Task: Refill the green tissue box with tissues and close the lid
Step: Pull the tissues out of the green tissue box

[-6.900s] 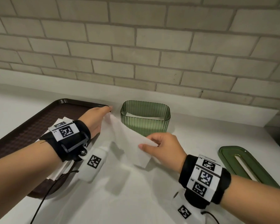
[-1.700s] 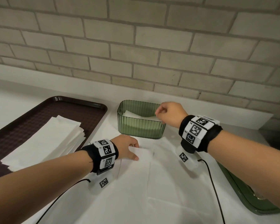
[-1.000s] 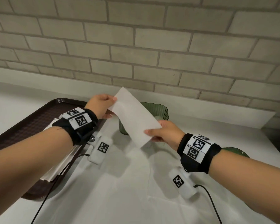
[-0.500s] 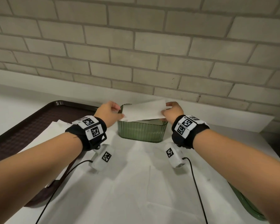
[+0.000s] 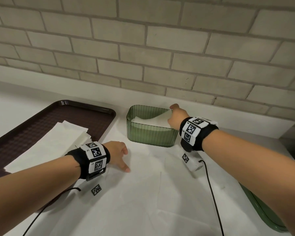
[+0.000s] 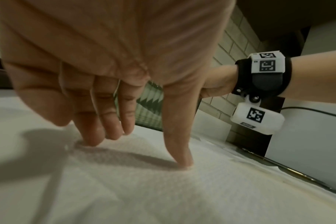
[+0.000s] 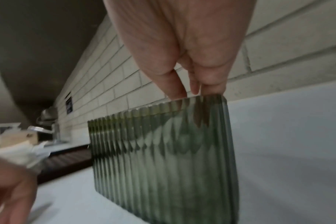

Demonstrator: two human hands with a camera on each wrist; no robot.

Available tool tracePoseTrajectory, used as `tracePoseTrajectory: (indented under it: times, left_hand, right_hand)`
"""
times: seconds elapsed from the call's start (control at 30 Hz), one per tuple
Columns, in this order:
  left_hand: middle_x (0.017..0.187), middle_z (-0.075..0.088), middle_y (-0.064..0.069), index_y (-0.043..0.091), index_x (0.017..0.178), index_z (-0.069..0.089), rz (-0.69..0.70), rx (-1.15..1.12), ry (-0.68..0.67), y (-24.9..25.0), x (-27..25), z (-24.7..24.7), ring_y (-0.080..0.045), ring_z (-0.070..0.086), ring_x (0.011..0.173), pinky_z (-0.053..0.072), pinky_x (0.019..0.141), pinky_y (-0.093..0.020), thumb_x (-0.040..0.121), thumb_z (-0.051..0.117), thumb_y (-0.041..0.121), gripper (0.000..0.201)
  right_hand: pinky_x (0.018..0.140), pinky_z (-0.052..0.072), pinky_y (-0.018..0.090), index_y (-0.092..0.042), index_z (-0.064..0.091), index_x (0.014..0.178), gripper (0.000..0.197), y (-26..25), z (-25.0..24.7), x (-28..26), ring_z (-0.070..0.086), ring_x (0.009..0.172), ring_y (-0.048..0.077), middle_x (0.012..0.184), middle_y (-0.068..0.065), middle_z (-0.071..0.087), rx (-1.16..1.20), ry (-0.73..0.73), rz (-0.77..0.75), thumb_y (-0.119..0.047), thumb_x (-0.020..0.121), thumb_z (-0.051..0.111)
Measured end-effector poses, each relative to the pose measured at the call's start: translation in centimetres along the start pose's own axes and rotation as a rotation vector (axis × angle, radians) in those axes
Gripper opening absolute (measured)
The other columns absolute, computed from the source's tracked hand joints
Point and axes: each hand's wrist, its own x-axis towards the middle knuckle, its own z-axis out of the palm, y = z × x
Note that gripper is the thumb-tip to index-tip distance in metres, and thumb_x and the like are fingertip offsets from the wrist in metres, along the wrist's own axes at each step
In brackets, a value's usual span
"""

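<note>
Two hands are busy at a white surface by a brick wall. The green tissue box stands open near the wall, with ribbed see-through sides. White tissues lie inside it, and the top one tilts up toward the right end. More tissues wait in a stack on the brown tray, just to the left of the box. The green lid lies flat at the right edge of the surface, well apart from the box and partly hidden by the right arm.

Tissues are thin, soft and very light — they will likely bend and slide, so it seems best to take one by two ends or corners. The box looks stiff and a bit slick.

The right hand reaches into the right end of the box. Its fingers point down, close together, past the rim; whether they pinch the tissue or just push it I cannot tell.

The left hand is down on the white sheet in front of the box. Its fingers are loose and apart — the tips touch the sheet and hold nothing.
</note>
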Motion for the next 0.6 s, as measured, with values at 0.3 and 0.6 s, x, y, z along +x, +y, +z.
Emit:
tracePoseTrajectory:
  times: [0.3,0.6]
  left_hand:
    - [0.095,0.053,0.011,0.024,0.109,0.054,0.026,0.036,0.036,0.4,0.1,0.3,-0.010,0.050,0.091,0.041,0.077,-0.020,0.067,0.080,0.040,0.052]
    - [0.072,0.052,0.015,0.026,0.086,0.061,0.184,-0.084,0.256,0.4,-0.4,-1.4,-0.009,0.054,0.080,0.039,0.071,-0.018,0.083,0.066,0.040,0.015]
  right_hand:
    - [0.088,0.045,0.026,-0.008,0.060,0.112,0.032,-0.1,0.5,-3.0,0.051,0.106,0.029,0.124,0.012,0.043,-0.102,0.177,-0.368,0.005,0.084,0.049]
    - [0.084,0.047,0.024,-0.016,0.063,0.109,0.025,0.5,2.3,-8.0,0.058,0.087,0.013,0.107,0.003,0.066,-0.032,-0.180,-0.436,-0.010,0.092,0.046]
